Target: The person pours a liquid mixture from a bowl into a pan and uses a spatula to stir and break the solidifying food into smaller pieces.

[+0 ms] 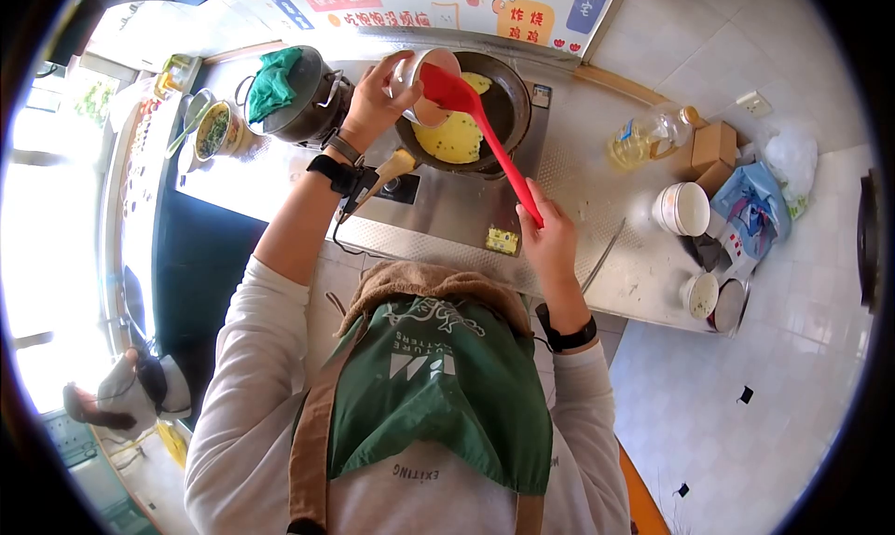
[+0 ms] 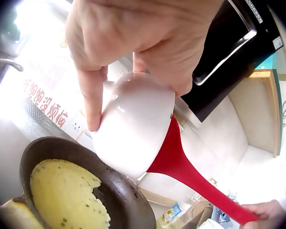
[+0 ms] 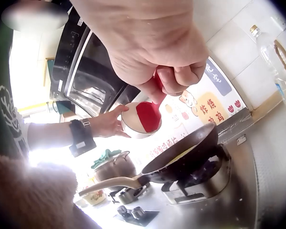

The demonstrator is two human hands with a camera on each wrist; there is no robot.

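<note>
My left hand point(image 1: 375, 102) grips a small white bowl point(image 2: 133, 124), tipped on its side above the frying pan point(image 1: 514, 106). With my right hand point(image 1: 550, 241) I hold the handle of a red spatula point(image 1: 501, 153); its broad head is inside the bowl, seen in the right wrist view. A yellow egg layer point(image 1: 446, 140) with green bits covers part of the pan's bottom, with an uneven edge and dark pan showing beside it. The pan sits on the stove burner, its wooden handle point(image 1: 396, 165) pointing toward my left forearm.
Left of the pan stands a lidded pot point(image 1: 312, 83) with a green cloth point(image 1: 273, 85) on it, and a bowl of chopped greens point(image 1: 214, 130). An oil bottle point(image 1: 643, 139), stacked white bowls point(image 1: 685, 209) and bags point(image 1: 750, 209) stand right. Chopsticks point(image 1: 604, 255) lie near my right hand.
</note>
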